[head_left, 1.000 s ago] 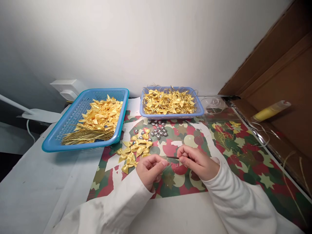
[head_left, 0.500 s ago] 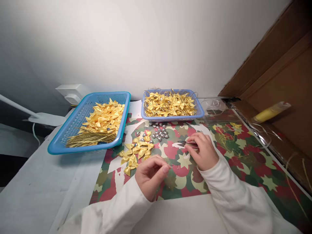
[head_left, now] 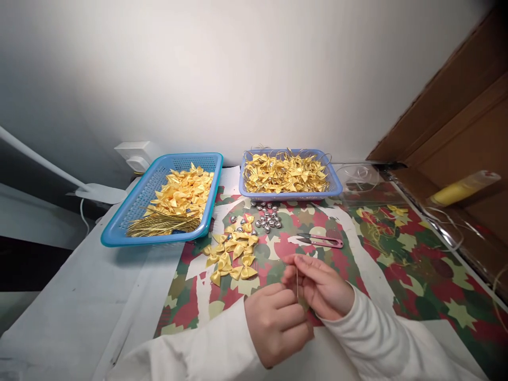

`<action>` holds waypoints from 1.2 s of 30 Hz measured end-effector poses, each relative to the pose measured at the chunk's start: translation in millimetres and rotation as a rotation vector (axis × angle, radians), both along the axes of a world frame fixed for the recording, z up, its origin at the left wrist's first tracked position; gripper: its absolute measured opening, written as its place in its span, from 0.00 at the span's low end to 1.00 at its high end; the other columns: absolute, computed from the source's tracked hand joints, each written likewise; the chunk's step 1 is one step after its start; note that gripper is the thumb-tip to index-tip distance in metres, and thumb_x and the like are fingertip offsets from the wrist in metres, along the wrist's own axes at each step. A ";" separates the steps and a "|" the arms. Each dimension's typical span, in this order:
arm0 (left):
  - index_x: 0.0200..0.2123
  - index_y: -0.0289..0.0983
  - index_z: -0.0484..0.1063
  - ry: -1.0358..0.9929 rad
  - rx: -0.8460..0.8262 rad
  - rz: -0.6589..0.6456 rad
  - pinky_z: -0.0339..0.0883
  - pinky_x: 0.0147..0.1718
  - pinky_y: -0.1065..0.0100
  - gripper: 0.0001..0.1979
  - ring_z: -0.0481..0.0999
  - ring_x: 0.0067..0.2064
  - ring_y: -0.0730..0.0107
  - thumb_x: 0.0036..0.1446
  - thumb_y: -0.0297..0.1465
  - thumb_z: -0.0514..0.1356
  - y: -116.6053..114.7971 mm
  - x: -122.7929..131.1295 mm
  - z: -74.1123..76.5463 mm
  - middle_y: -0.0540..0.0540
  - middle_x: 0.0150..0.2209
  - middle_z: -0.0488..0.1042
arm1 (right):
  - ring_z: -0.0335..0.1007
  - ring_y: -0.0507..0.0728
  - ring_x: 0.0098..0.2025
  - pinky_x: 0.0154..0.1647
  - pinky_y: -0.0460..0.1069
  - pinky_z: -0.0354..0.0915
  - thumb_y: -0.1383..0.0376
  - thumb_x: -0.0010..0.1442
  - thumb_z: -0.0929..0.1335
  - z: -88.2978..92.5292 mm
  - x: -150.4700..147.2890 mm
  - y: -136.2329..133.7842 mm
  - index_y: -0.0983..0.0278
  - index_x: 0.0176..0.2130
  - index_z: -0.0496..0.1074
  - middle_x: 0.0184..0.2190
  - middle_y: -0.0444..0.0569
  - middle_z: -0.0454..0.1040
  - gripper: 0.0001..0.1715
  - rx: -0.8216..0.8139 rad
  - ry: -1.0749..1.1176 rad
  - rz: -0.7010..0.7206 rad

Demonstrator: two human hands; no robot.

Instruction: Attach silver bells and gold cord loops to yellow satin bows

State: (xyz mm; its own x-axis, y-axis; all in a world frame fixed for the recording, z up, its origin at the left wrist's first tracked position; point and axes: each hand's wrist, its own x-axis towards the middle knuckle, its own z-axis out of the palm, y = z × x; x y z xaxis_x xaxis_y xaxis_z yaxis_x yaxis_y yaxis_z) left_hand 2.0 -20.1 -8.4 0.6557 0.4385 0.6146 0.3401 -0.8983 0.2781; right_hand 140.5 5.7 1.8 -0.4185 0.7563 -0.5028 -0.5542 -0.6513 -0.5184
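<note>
My left hand (head_left: 278, 323) is curled closed near the table's front edge, and a thin gold thread (head_left: 297, 281) rises from its fingers. My right hand (head_left: 319, 286) pinches the same thread just to the right, fingertips touching the left hand. Small pink thread snips (head_left: 320, 241) lie loose on the patterned mat (head_left: 400, 264) just beyond my right hand. A heap of yellow satin bows (head_left: 232, 253) lies left of my hands, with several silver heart beads (head_left: 268, 218) behind it.
A teal basket (head_left: 119, 233) at the left holds bows and gold threads. A smaller blue basket (head_left: 333, 188) at the back holds bows with loops. A clear plastic tray (head_left: 359, 177), a yellow tube (head_left: 460, 189) and a brown wall stand on the right.
My right hand laid the snips down on the mat, then came back to my left hand and took hold of the thread. The view shifted slightly.
</note>
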 end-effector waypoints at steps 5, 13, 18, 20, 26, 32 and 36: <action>0.27 0.39 0.74 0.003 -0.253 -0.085 0.56 0.24 0.65 0.12 0.68 0.24 0.68 0.58 0.31 0.52 0.4 -6.8 -4.0 0.45 0.21 0.74 | 0.52 0.44 0.16 0.21 0.44 0.55 0.57 0.46 0.74 3.5 9.0 9.1 0.66 0.35 0.74 0.13 0.35 0.56 0.19 0.111 -0.050 -0.105; 0.47 0.36 0.71 -0.023 -0.102 0.380 0.64 0.43 0.59 0.15 0.72 0.45 0.59 0.56 0.27 0.53 61.6 -66.1 16.4 0.38 0.46 0.76 | 0.49 0.45 0.16 0.20 0.44 0.52 0.56 0.54 0.69 12.4 18.1 10.1 0.65 0.46 0.67 0.15 0.37 0.62 0.22 0.334 -0.263 -0.137; 0.42 0.37 0.74 0.344 -0.024 0.418 0.66 0.38 0.61 0.12 0.71 0.39 0.61 0.56 0.29 0.55 89.3 -91.4 -5.2 0.43 0.44 0.77 | 0.56 0.47 0.18 0.21 0.43 0.53 0.54 0.52 0.69 11.9 18.1 7.9 0.62 0.37 0.62 0.15 0.38 0.66 0.19 0.322 -0.253 -0.040; 0.41 0.36 0.74 0.361 -0.015 0.402 0.66 0.37 0.62 0.11 0.71 0.38 0.62 0.56 0.29 0.55 89.2 -88.2 -8.6 0.43 0.41 0.78 | 0.56 0.47 0.18 0.21 0.43 0.53 0.53 0.51 0.70 11.5 17.6 8.9 0.62 0.34 0.60 0.15 0.38 0.66 0.20 0.306 -0.243 -0.049; 0.34 0.40 0.77 0.357 0.066 0.387 0.63 0.30 0.65 0.08 0.70 0.33 0.63 0.55 0.32 0.57 88.5 -81.2 -3.0 0.45 0.33 0.79 | 0.56 0.47 0.17 0.21 0.44 0.54 0.56 0.45 0.73 8.8 17.4 13.8 0.63 0.30 0.61 0.13 0.37 0.65 0.20 0.221 -0.159 -0.109; 0.31 0.39 0.77 -0.126 -0.144 0.567 0.66 0.37 0.63 0.06 0.74 0.34 0.65 0.52 0.30 0.60 76.6 -72.5 11.4 0.43 0.34 0.79 | 0.56 0.48 0.16 0.22 0.46 0.59 0.57 0.46 0.72 6.5 19.4 16.0 0.62 0.30 0.65 0.13 0.37 0.64 0.17 0.208 -0.136 -0.136; 0.29 0.36 0.74 -0.771 -0.899 0.617 0.67 0.29 0.67 0.09 0.74 0.29 0.67 0.44 0.34 0.66 55.7 -49.7 18.5 0.45 0.28 0.78 | 0.60 0.49 0.16 0.20 0.45 0.58 0.55 0.49 0.70 6.3 18.3 13.6 0.64 0.29 0.67 0.12 0.40 0.67 0.15 0.308 -0.264 -0.083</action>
